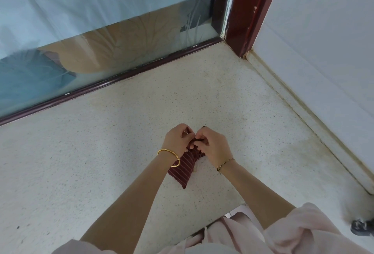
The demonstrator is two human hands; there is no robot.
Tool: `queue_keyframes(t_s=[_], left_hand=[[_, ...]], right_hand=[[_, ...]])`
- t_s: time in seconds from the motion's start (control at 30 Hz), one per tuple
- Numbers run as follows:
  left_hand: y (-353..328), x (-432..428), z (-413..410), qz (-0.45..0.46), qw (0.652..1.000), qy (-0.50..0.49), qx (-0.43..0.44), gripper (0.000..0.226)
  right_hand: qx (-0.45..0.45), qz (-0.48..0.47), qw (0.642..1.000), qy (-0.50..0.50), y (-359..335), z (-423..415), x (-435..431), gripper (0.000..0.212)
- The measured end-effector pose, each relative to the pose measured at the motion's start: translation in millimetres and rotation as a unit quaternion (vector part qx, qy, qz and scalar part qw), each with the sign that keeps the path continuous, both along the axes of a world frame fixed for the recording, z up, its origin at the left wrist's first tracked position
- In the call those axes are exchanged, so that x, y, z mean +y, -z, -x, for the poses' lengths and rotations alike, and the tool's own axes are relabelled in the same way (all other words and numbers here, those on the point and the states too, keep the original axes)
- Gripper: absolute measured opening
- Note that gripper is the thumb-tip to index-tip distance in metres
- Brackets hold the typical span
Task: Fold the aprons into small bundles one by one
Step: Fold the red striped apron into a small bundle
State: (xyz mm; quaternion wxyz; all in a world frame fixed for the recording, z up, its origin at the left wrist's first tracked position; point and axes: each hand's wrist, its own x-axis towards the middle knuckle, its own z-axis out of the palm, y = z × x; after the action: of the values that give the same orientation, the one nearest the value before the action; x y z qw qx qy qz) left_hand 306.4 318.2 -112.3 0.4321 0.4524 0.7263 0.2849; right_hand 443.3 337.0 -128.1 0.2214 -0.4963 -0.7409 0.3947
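Both hands meet near mid-frame, closed round one small fabric bundle. The left hand (177, 139) has its fingers curled and grips the upper end of the apron (183, 169). The right hand (214, 146) has its fingers curled the same way and pinches the same bunched cloth. The fingertips of the two are touching or very nearly so.

The apron is dark red with thin pale stripes, gathered into a narrow bundle. Its lower end lies on the desk (101, 162), pointing toward the person, and its upper end is bunched between the hands. A small dark corner shows just beyond the right knuckles. Fingers hide the upper part, so how it is folded there cannot be made out.

The desk has a pale, speckled, stone-like top, and its near edge is visible low in the frame. A gold bangle (170, 157) sits on the left wrist, overlapping the apron's left edge in view. A thin bracelet (225, 163) is on the right wrist. The forearms are bare, with a pale pink garment (293, 231) at the bottom of the frame.

On the far side stands a glass panel (121, 37) with a frosted leaf pattern, set in a dark red frame (249, 10). A white wall (323, 51) on the right meets the desk along a stained seam. A small dark grey object (362, 226) at the lower right edge is too blurred to identify.
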Motion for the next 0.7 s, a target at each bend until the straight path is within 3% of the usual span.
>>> queue_keyframes(t_s=[0.17, 0.27, 0.37, 0.53, 0.7], left_hand=[[-2.1, 1.0, -2.2, 0.002, 1.0, -0.015, -0.004, 0.01], [-3.4, 1.4, -3.3, 0.014, 0.999, -0.038, -0.024, 0.012], [-4.8, 1.2, -3.4, 0.026, 0.997, -0.057, -0.048, 0.009], [-7.9, 1.4, -2.2, 0.018, 0.999, -0.039, -0.034, 0.012], [-7.7, -1.3, -2.9, 0.002, 0.999, -0.034, -0.003, 0.021]], right_hand=[[-0.05, -0.183, 0.981, -0.033, 2.1, 0.0, -3.7, 0.005], [-0.061, -0.223, 0.972, -0.031, 2.6, -0.8, -4.7, 0.01], [-0.068, -0.237, 0.968, -0.046, 5.3, -2.3, -3.8, 0.025], [-0.043, -0.208, 0.976, -0.048, 3.8, -2.7, -5.6, 0.012], [-0.05, -0.2, 0.976, -0.067, 5.6, -3.1, -3.9, 0.013]])
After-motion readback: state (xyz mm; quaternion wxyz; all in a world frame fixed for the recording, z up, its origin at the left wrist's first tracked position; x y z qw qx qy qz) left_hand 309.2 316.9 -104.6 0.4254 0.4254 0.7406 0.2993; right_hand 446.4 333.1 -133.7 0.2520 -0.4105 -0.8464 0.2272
